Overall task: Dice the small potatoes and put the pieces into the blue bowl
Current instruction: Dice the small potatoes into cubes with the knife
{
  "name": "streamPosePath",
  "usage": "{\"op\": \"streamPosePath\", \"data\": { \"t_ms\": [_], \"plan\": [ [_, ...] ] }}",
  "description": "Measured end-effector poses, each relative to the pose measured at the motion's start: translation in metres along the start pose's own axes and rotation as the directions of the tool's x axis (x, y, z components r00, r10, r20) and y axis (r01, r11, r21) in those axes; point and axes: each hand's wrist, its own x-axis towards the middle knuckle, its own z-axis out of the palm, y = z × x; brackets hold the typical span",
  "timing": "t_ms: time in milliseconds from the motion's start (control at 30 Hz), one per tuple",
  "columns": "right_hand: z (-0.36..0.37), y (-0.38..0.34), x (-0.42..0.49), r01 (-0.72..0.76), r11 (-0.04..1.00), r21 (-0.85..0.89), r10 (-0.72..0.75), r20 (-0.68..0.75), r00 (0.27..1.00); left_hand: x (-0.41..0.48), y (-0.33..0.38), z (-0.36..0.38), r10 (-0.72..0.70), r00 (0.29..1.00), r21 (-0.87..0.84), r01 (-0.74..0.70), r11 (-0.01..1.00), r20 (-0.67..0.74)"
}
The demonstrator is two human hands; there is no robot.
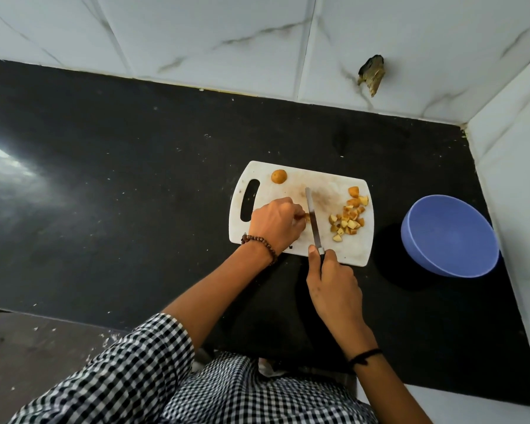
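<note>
Even, fairly bright light; the white cutting board [354, 250] reads sharp. Far left of the board, glare (streaked and milky) washes the black counter [10, 166]. Right of the board, the blue bowl [450, 237] casts a dark shadow boardward. Wall tiles [196, 32] beyond the board bow with wide-angle distortion.

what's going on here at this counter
A person is dicing small potatoes on a white cutting board. The left hand pinches a potato piece while the right hand grips the knife, blade against it. Diced pieces lie at the board's right, one whole potato sits at its far edge, and the blue bowl is empty.
</note>
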Motion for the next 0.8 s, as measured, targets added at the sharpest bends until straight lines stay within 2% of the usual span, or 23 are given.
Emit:
{"op": "streamPosePath", "data": {
  "t_ms": [500,800],
  "plan": [
    [-0.003,-0.012,0.010,-0.052,0.999,-0.004,0.052,0.133,0.990,0.004,-0.003,0.004,0.027,0.999,-0.013,-0.026,1.000,0.031],
    [-0.015,-0.019,0.017,-0.051,0.990,-0.134,0.073,0.167,0.983,0.003,0.002,0.002,-0.033,0.998,-0.007,0.034,0.999,0.052]
  ]
}}
